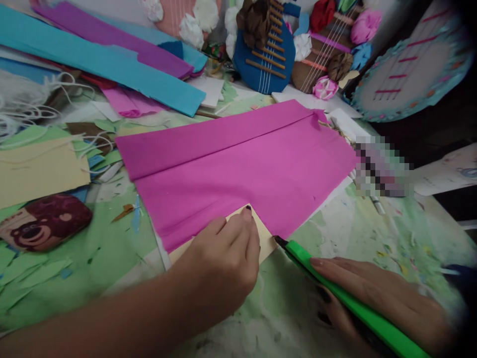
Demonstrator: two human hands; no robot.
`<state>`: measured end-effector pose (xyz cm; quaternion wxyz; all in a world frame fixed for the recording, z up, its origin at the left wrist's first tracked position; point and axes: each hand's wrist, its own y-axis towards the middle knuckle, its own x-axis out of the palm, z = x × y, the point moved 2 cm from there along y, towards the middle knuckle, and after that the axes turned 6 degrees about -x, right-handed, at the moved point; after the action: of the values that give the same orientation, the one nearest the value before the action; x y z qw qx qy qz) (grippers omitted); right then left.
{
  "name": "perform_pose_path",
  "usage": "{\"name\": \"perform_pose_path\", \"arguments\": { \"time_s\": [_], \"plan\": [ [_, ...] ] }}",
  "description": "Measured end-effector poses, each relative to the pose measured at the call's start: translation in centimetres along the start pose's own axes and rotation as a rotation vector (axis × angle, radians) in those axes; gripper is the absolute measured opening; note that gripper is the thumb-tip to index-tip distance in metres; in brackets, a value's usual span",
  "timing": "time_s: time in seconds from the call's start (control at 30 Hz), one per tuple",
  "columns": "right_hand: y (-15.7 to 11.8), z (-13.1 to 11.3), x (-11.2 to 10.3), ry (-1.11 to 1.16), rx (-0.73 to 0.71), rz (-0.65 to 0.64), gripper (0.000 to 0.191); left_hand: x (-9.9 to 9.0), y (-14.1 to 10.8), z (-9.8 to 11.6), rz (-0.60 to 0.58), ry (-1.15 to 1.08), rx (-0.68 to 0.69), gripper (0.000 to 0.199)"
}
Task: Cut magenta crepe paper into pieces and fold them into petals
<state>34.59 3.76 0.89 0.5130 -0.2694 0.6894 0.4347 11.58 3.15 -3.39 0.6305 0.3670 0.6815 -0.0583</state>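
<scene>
My left hand [223, 253] presses a cream card [266, 238] down onto a folded sheet of pink crepe paper [231, 154]. Its fingers are bunched together, and one fingertip lies at the card's upper corner. A green utility knife [335, 288] is gripped in my right hand [383, 293], fingers along its handle. The knife's dark tip meets the card's right corner, at the lower edge of the crepe paper. Part of the card is hidden beneath my left hand. White paper shows under the crepe paper's edges.
Blue [104, 59] and purple crepe paper [122, 37] lie at the back left, near tangled white string [26, 104]. A bear-face pouch [44, 222] and a cream sheet [40, 171] are at left. Decorated paper instruments [264, 54] stand behind. Paper scraps [33, 278] litter the table.
</scene>
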Motion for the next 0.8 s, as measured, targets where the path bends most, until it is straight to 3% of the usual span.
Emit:
{"name": "perform_pose_path", "arguments": {
  "time_s": [0.1,0.23,0.43,0.63,0.8],
  "plan": [
    [0.1,-0.1,0.2,0.069,-0.026,-0.048,0.052,0.0,-0.1,0.0,0.0,-0.007,-0.005,0.037],
    [-0.3,-0.2,-0.1,-0.012,0.04,0.031,0.05,0.0,0.0,0.0,-0.011,-0.022,0.002,0.038],
    [-0.6,0.2,0.0,-0.005,-0.105,-0.043,0.058,0.0,0.0,-0.1,-0.009,-0.036,-0.007,0.036],
    [-0.5,-1.3,0.6,-0.019,0.168,0.13,0.038,0.0,-0.1,-0.1,-0.017,-0.051,-0.009,0.039],
    [-0.6,-2.0,0.9,0.03,0.191,0.186,0.039,0.0,0.0,-0.1,-0.018,-0.053,-0.011,0.038]
  ]
}}
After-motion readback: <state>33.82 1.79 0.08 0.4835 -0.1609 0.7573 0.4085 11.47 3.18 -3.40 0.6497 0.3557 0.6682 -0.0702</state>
